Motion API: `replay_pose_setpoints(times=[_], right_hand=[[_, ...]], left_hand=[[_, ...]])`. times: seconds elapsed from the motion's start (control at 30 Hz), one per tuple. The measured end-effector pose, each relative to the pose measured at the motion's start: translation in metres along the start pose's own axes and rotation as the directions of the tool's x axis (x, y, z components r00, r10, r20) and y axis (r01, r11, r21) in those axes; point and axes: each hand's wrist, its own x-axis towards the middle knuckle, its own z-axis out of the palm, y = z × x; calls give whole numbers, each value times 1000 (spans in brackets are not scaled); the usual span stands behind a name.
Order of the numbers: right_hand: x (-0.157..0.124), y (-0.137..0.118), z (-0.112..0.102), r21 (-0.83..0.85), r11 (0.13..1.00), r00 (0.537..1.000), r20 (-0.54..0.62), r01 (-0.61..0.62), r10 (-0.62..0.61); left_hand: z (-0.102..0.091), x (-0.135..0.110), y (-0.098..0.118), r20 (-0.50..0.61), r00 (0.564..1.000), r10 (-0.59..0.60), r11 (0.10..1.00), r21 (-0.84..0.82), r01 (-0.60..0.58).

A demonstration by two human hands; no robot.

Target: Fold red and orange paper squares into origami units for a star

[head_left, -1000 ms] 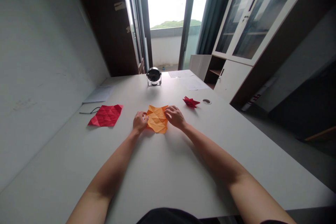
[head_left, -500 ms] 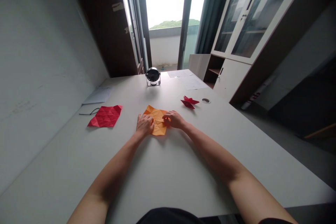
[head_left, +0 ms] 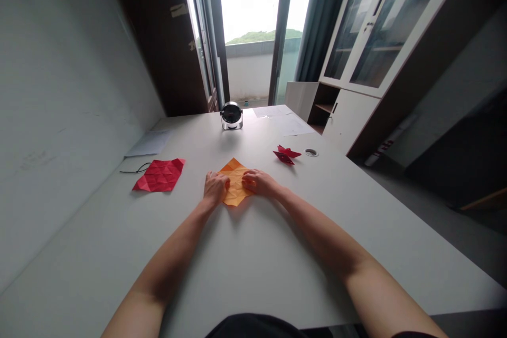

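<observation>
An orange sheet of origami paper [head_left: 235, 182], marked with fold creases, lies on the white table between my hands, one corner pointing away from me. My left hand [head_left: 216, 187] grips its left edge with curled fingers. On the opposite side my right hand [head_left: 259, 182] has its fingers bent over the right edge, pinching the paper. Both side corners are partly hidden under the hands. Farther left rests a creased red sheet of paper [head_left: 160, 175]. To the right of my right hand sits a red folded paper piece [head_left: 287, 154] with pointed ends.
A small round black device on a metal stand [head_left: 232, 115] stands at the table's far side. White papers [head_left: 148, 143] lie by the left wall, and more sheets [head_left: 295, 127] at the far right. A thin black cord [head_left: 137, 170] touches the red sheet. A round cable hole [head_left: 311, 152] is set in the tabletop.
The orange paper has been turned on the table, so a corner now points away from me. My hands have shifted slightly along its sides; the red pieces stay put.
</observation>
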Motion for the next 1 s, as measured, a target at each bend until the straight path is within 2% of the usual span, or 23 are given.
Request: replay_pose_setpoints(times=[0.1, 0.2, 0.5, 0.63, 0.87, 1.0], right_hand=[[0, 4, 4, 43, 995, 996, -5, -93, 93], [1, 8, 7, 59, 989, 991, -7, -132, 133], [-1, 19, 13, -41, 988, 988, 43, -148, 149], [-1, 22, 16, -84, 987, 988, 58, -140, 145], [0, 23, 15, -130, 979, 986, -78, -154, 144], [2, 18, 14, -103, 988, 991, -80, -112, 104]], left_hand=[[-1, 0, -8, 47, 991, -125, 982, 150, 117], [0, 0, -16, 54, 984, -171, 963, 219, 155], [18, 1, -26, 133, 991, -10, 996, 91, -2], [21, 1, -27, 193, 981, 10, 994, 101, -30], [25, 0, -32, 153, 978, -142, 981, 153, 118], [27, 0, -35, 165, 960, -225, 967, 159, 199]])
